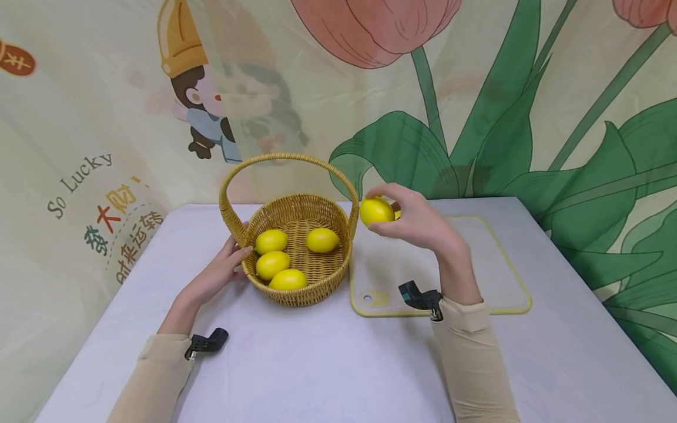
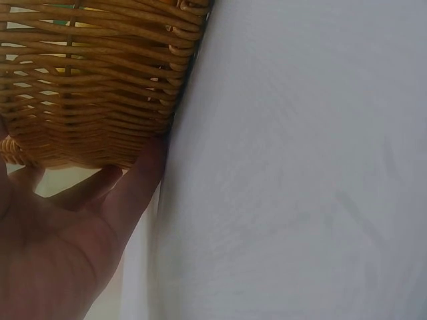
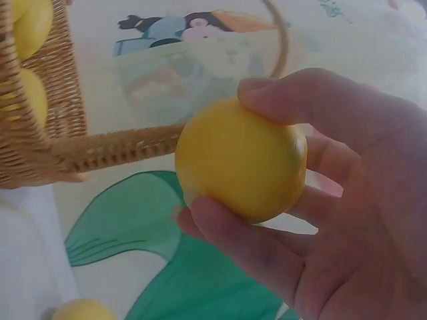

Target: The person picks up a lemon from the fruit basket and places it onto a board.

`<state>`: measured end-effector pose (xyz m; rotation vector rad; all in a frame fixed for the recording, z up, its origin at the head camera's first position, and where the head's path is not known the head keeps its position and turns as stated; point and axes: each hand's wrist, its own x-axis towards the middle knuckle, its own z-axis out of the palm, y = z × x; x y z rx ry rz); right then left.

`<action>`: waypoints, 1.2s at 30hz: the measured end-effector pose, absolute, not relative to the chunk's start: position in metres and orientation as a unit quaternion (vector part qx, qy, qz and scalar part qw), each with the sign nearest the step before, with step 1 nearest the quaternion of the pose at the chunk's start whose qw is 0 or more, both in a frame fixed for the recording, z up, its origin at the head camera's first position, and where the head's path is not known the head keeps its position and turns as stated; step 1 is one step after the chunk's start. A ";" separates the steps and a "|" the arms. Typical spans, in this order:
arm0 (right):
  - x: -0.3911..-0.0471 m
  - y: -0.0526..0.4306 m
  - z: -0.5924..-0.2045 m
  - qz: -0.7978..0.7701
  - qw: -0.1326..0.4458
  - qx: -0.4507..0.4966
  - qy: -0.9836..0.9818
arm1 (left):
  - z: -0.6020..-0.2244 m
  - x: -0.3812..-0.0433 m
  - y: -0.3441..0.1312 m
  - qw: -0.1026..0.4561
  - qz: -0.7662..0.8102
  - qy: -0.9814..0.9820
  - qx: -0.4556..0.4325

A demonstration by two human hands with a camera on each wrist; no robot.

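A smooth, glossy lemon [image 1: 376,212], bright yellow and plumply rounded, is up in the air right of centre, just beside the basket's handle; the right hand [image 1: 420,220] pinches it between thumb and fingers, wrist bent toward the left of the frame, above a yellow-edged board [image 1: 391,264]; the left hand [image 1: 224,264] reaches in from lower left and grips the side of the woven basket [image 1: 317,294], where four more lemons [image 1: 272,264] lie; on the backdrop [image 1: 106,76], at the frame's left, I can read "So Lucky" above "發大财".
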<state>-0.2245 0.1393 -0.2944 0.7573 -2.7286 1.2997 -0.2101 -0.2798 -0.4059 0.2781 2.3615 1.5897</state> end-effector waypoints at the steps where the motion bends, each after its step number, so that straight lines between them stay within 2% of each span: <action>1: -0.227 0.139 -0.298 0.416 0.012 0.242 -0.876 | -0.406 -0.210 -0.280 0.140 0.550 0.817 0.096; 13: -0.253 0.131 -0.330 0.408 0.015 0.200 -0.890 | -0.406 -0.210 -0.281 0.141 0.550 0.818 0.092; 27: -0.275 0.114 -0.366 0.402 0.037 0.196 -0.893 | -0.406 -0.212 -0.281 0.140 0.549 0.819 0.090; 36: -0.285 0.107 -0.391 0.395 0.014 0.174 -0.902 | -0.407 -0.212 -0.280 0.142 0.552 0.817 0.089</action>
